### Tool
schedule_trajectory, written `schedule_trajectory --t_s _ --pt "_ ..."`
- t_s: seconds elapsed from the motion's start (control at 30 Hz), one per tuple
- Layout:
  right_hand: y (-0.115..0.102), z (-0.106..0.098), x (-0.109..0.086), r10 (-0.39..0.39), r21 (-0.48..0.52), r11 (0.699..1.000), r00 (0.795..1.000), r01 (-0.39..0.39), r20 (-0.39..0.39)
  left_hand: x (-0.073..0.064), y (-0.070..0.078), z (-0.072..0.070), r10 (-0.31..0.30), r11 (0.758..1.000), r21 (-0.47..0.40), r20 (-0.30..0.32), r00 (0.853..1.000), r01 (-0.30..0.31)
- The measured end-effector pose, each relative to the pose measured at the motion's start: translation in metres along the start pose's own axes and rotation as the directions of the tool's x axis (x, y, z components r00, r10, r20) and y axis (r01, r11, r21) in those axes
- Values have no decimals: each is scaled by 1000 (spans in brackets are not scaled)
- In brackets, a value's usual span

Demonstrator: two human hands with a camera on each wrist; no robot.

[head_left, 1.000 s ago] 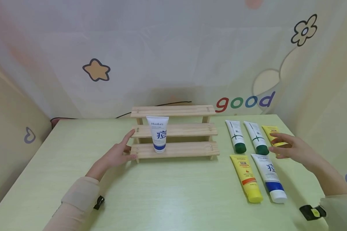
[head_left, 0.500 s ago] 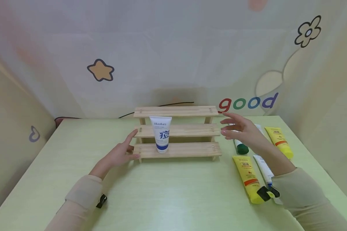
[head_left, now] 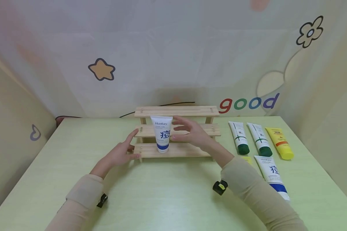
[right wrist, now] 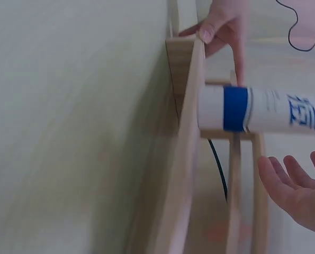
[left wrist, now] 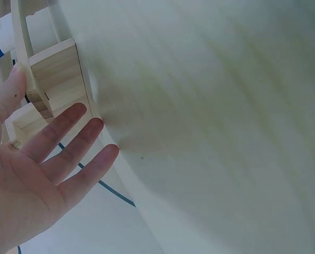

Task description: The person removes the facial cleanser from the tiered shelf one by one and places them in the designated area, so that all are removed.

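A white tube with a blue band (head_left: 162,133) stands on its cap on the lowest tier of a three-step wooden rack (head_left: 191,150). My left hand (head_left: 120,154) rests against the rack's left end; its thumb (left wrist: 11,90) touches the bottom shelf and the other fingers stretch out, fairly straight. Just right of the tube is my right hand (head_left: 192,133), fingers loosely spread and nothing between them. The right wrist view shows that hand (right wrist: 300,196) beside the tube (right wrist: 268,108), with a gap between palm and tube.
On the table's right lie two white tubes with green caps, one nearer (head_left: 238,137) and one beside it (head_left: 259,139), plus a yellow tube (head_left: 280,143). In front lies another white-and-blue tube (head_left: 271,175). My right sleeve mostly covers a second yellow tube (head_left: 246,159). A patterned curtain (head_left: 173,57) hangs behind.
My right hand has moved left from above the tubes on the right to beside the standing tube. My left hand stays at the rack's left end.
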State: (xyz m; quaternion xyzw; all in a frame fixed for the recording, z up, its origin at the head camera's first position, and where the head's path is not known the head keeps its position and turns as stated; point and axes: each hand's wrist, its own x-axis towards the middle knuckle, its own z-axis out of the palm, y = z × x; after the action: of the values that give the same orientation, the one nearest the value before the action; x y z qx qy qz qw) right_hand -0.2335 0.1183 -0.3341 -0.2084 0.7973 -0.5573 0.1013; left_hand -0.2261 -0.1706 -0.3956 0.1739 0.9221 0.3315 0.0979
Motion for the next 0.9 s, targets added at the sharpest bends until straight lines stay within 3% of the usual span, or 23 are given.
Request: schedule_trajectory --t_s 0.2,0.4,0.67,0.9 --pt "9 30 14 45 3 999 998 -45 -34 1 1 0 -1 1000 -7 0 1000 1" --pt "14 42 17 48 2 999 992 -48 -115 2 1 0 -2 1000 -7 -1 1000 2" --pt "17 41 9 30 -46 998 987 -38 -159 1 -1 1 29 999 -19 -2 1000 -29" --pt "7 23 -10 -7 -64 998 988 -3 -155 0 -1 1 31 999 -20 -3 1000 -31"
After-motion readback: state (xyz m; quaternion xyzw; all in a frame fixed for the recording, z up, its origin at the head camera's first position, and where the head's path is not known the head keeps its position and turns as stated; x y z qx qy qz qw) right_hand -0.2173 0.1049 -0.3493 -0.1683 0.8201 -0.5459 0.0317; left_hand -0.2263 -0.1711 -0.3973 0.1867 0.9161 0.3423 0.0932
